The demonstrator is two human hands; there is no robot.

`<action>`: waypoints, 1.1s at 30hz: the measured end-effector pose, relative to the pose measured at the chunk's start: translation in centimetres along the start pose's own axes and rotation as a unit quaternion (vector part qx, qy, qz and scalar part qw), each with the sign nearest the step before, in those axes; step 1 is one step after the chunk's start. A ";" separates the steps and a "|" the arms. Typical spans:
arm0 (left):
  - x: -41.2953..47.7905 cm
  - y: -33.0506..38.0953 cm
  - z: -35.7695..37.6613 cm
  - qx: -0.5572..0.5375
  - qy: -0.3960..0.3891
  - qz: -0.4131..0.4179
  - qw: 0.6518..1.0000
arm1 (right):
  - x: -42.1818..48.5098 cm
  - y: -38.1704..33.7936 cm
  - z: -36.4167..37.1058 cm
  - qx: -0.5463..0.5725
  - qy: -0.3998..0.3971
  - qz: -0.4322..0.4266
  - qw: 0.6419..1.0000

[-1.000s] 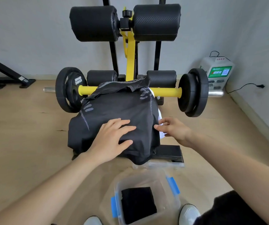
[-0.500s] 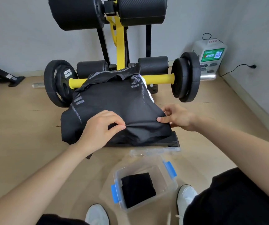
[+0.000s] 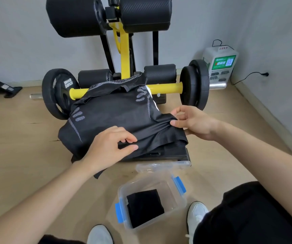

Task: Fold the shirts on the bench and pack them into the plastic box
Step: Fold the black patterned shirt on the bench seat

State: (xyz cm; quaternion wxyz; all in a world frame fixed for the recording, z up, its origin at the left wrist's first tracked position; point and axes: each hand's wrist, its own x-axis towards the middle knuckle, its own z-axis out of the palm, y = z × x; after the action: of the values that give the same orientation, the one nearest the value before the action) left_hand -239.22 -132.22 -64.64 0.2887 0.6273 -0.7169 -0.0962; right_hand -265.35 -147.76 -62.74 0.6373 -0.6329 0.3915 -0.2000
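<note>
Left hand (image 3: 110, 147), flat a second ago, now pinches the black grey-stitched stretch shirt (image 3: 117, 113) mid-frame on the black bench (image 3: 173, 154), right hand (image 3: 192, 122) pinches its right edge, so the fold looks to be starting; clear blue-latched plastic box (image 3: 181, 201) waits lower centre

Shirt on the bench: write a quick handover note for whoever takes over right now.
Hands: left hand pinches the shirt near its front hem; right hand pinches its right edge.
Things: shirt lies spread over the bench; a white cloth peeks out under it. The box stands open on the floor, lid between it and the bench.
Done: one folded black cloth is in the box.
Left: fold this shirt, pack it, then check the white cloth.
</note>
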 end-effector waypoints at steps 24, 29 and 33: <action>1.4 5.7 1.6 -0.212 0.167 -0.081 0.959 | -1.7 -2.7 3.5 -0.190 0.062 -0.161 0.967; 1.6 5.9 0.9 -0.274 0.171 -0.096 0.941 | -2.6 -3.4 4.3 -0.220 0.028 -0.280 0.934; 1.5 6.1 0.8 -0.294 0.134 -0.066 0.944 | -2.4 -3.4 5.2 -0.252 0.038 -0.287 0.923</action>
State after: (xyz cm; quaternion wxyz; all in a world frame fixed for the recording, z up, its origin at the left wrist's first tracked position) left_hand -244.82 -132.68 -61.76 0.5463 0.5675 -0.5688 -0.2366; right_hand -262.14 -143.00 -59.45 0.3567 -0.8498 0.2547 -0.2927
